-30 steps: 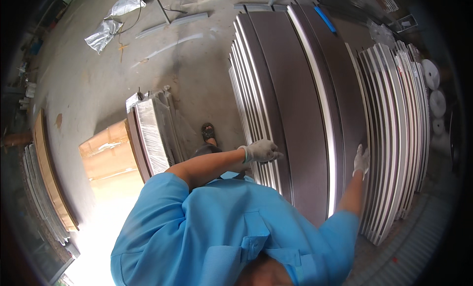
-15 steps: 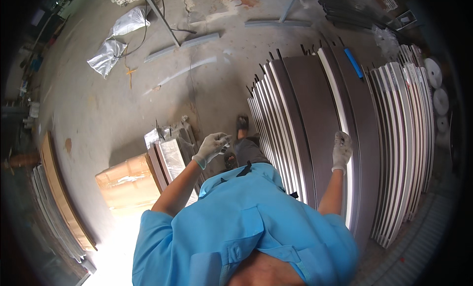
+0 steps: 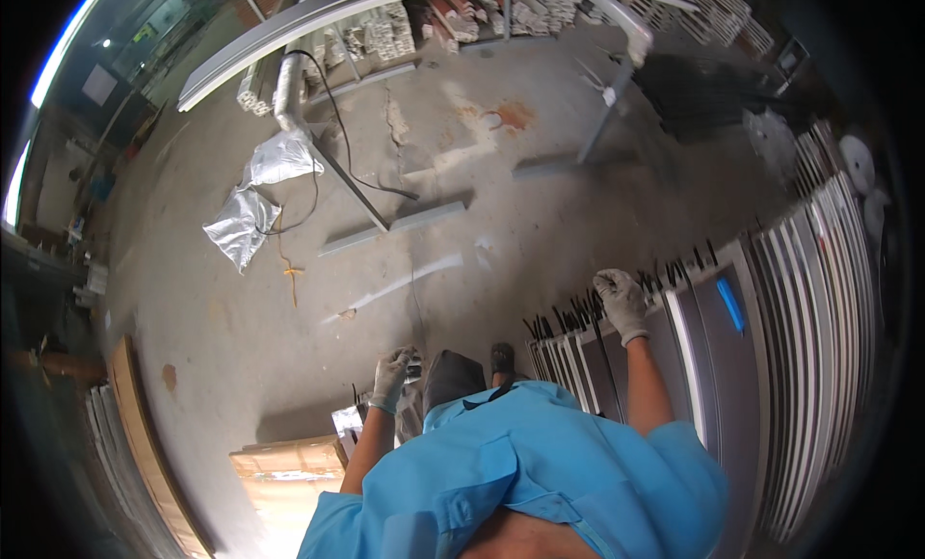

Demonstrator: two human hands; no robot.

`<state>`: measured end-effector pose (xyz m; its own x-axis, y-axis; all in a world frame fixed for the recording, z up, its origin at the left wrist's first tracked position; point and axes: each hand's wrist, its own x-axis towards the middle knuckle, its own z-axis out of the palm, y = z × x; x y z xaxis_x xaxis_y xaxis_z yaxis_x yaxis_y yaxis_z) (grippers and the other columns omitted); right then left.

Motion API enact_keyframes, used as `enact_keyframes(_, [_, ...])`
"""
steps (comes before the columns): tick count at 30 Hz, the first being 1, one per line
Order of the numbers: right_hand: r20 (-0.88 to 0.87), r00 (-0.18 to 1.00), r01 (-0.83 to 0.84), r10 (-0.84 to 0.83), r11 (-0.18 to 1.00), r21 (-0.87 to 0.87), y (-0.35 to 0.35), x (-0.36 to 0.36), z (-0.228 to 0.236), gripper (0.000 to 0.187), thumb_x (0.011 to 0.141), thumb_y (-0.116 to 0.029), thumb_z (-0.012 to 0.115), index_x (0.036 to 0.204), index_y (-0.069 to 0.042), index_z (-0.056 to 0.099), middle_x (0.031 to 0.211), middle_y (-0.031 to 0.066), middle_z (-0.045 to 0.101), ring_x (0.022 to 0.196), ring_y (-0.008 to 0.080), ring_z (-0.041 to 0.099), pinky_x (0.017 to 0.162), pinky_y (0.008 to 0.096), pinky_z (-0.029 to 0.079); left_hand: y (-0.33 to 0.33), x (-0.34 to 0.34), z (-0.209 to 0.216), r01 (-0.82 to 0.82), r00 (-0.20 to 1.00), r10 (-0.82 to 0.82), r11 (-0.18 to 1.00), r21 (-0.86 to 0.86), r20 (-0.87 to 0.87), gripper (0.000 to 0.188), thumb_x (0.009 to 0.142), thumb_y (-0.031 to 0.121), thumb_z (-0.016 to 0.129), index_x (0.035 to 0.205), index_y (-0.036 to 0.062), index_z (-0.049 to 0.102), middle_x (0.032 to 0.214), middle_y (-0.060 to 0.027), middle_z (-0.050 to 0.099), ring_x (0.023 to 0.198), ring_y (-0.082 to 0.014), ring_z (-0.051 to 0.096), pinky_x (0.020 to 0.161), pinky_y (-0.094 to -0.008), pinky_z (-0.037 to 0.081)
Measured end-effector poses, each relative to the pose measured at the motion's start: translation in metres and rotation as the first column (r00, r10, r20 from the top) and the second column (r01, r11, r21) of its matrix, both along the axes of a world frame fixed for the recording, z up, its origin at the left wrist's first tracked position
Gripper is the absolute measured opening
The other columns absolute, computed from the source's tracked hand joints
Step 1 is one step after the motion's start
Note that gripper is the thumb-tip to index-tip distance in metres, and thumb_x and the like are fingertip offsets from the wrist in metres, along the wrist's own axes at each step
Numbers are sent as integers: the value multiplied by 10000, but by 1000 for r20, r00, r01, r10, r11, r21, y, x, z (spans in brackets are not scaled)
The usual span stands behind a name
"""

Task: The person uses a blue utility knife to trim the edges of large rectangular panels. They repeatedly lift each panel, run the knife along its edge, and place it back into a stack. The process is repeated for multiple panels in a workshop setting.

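Observation:
My left hand, in a pale work glove, is closed with its fingers curled in front of my legs; anything small inside it is hidden. My right hand, gloved alike, is raised at the far end of the stacked dark panels. Its fingers are curled too, and I cannot make out what they hold, if anything. Black strip ends stick out of the stack just left of this hand. A bright blue strip lies on the panels farther right.
Across the floor ahead, a long profile rests on a metal stand. Silver bags and a black cable lie at its left. A cardboard box sits at my left; white-edged profiles stand at the right.
The view has tilted up, bringing the stand and long profile into sight. My right hand has moved from over the panels to their far end; my left hand stays near my legs.

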<state>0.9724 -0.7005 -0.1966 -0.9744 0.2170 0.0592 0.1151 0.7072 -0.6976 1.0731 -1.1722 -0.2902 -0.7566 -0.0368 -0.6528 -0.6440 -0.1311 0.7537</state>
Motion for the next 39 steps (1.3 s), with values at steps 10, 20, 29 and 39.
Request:
enact_keyframes(10, [127,984,-132,128,991,20,-112,-165,-23,230,915,-267,719,987,-49,711,997,173,718,906,345,701,766,405,545,-73,-198,-7,-12,998,13,1000,12,-54,369,985,362,660,1104,14,687,921,-86,698,763,-169,670,676,-315,570])
enact_keyframes(20, [235,971,44,-48,999,24,-128,-233,-45,355,957,-310,676,1044,34,700,958,174,729,837,292,709,773,394,539,-94,-471,97,84,912,-133,987,-140,-388,307,1019,260,612,1145,-12,680,975,-61,712,835,-131,667,730,-282,544])
enact_keyframes(29, [421,905,-39,65,997,-71,-69,-362,-67,419,947,-375,667,1094,16,707,1045,197,739,1002,313,718,869,400,532,-65,-656,149,-28,868,-210,883,-469,-449,339,983,287,667,1140,-13,688,930,-42,701,781,-117,645,739,-275,540])
enact_keyframes(39, [436,893,-93,110,994,-61,16,-514,-46,416,941,-379,664,1112,-3,708,1131,187,725,1054,336,694,905,392,512,-59,-757,151,-318,840,-117,685,-655,-530,351,941,308,697,1216,93,656,1095,-58,683,984,-234,663,814,-393,544])
